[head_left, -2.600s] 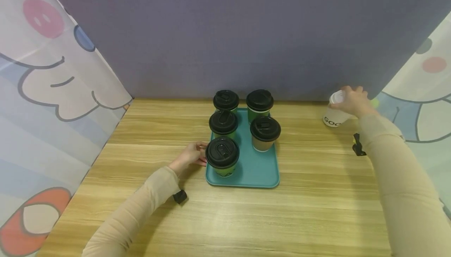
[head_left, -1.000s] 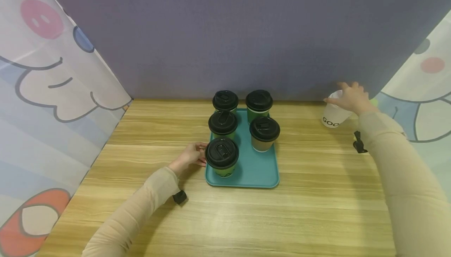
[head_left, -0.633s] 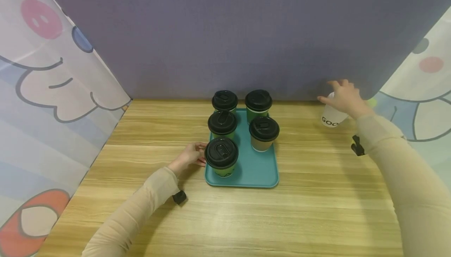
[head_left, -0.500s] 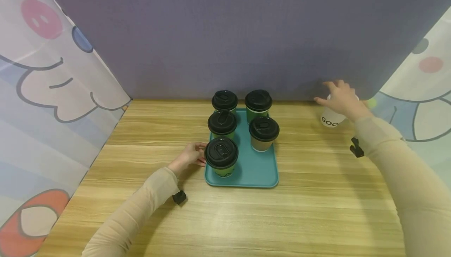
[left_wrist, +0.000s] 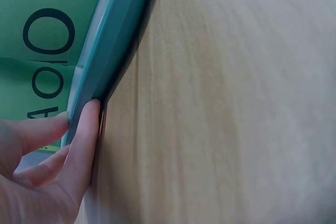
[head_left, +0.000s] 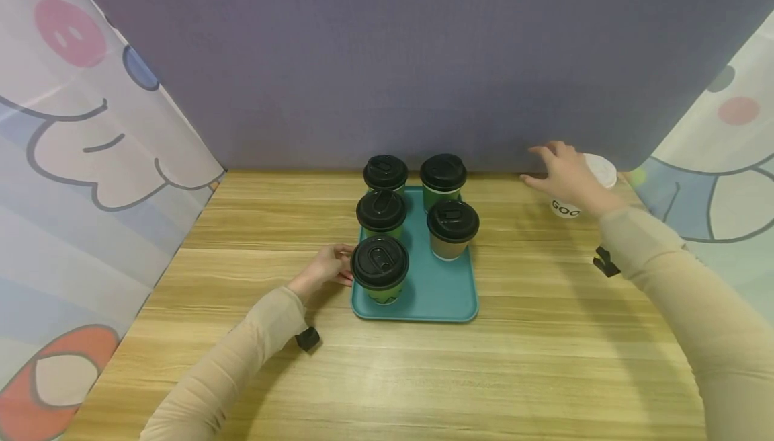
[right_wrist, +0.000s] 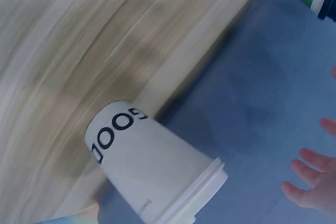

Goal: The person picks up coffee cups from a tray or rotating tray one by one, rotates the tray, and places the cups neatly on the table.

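Note:
My left hand (head_left: 325,267) pinches the left rim of a teal tray (head_left: 444,296). In the left wrist view, the thumb lies on the rim and another finger against the tray's outer side. Upright on the tray stand several paper coffee cups with black lids, among them a green cup (head_left: 382,267) beside my left hand and a brown cup (head_left: 450,238). At the right rear, my right hand (head_left: 565,172) is spread in the air with nothing in it. Behind it stands a white paper cup (right_wrist: 152,166) with a white lid and black lettering, partly hidden in the head view.
A wood-grain table (head_left: 387,387) carries everything. Its back edge meets a grey-purple wall (head_left: 338,64). Printed cartoon curtains (head_left: 72,158) hang at both sides. Black wrist pieces (head_left: 308,339) show under both cuffs.
My right hand has let go of the white cup and moved left, uncovering its white lid. The cup has stayed in place. My left hand and the tray look unmoved.

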### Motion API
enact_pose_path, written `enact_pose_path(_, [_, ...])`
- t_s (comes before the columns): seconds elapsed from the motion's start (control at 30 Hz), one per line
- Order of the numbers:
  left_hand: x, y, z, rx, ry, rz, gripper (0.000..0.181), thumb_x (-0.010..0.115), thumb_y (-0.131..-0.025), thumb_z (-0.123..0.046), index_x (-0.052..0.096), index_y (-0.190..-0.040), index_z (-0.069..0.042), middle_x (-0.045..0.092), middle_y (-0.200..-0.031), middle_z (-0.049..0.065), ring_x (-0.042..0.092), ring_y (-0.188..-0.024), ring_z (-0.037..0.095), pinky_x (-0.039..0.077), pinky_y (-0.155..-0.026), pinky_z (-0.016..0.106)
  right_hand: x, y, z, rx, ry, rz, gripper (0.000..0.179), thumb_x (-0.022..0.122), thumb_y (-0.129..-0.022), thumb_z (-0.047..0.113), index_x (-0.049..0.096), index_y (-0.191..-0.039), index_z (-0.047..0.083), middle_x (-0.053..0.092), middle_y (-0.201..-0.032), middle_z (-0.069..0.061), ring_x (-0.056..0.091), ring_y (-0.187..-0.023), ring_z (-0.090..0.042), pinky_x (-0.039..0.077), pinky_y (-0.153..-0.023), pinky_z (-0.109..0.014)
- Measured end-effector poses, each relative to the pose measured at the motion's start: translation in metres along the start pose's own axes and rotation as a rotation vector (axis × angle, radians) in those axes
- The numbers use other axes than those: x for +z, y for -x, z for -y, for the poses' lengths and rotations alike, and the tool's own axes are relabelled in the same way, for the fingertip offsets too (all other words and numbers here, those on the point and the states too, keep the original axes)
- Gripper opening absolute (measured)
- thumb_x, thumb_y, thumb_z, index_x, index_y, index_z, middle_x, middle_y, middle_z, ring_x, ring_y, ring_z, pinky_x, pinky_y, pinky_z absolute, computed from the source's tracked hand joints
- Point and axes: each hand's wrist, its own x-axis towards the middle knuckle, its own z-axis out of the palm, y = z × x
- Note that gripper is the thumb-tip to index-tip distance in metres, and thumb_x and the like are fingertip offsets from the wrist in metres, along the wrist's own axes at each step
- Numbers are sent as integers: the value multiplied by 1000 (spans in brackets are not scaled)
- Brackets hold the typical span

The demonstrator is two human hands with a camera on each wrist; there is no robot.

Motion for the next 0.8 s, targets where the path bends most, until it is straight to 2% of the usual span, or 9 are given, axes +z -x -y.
enact_pose_path(0.4, [-1, -1, 1, -3, 5, -2, 44, 51, -83, 8, 39, -126, 9, 56, -77, 11, 54, -51, 13, 56, -53, 29, 2, 5, 27, -165, 2, -121, 55, 66, -77, 25, 47, -120, -4, 41, -116, -31, 39, -104, -48, 33, -87, -63])
enact_pose_path(0.63, [-1, 0, 1, 4, -1, 6, 44, 52, -84, 5, 38, -126, 9, 56, -79, 11, 54, -52, 13, 56, -54, 29, 6, 5, 49, -187, -44, -92, 54, 64, -79, 27, 47, -122, -1, 40, -120, -27, 36, -110, -45, 28, -91, -62])
enact_pose_path(0.8, [-1, 0, 1, 4, 3, 7, 44, 52, -84, 6, 38, -126, 9, 56, -79, 11, 54, -52, 13, 56, -54, 29, 8, 9, 68, -253, -78, -103, 52, 65, -78, 25, 48, -121, 1, 42, -120, -25, 38, -110, -43, 29, -92, -61])
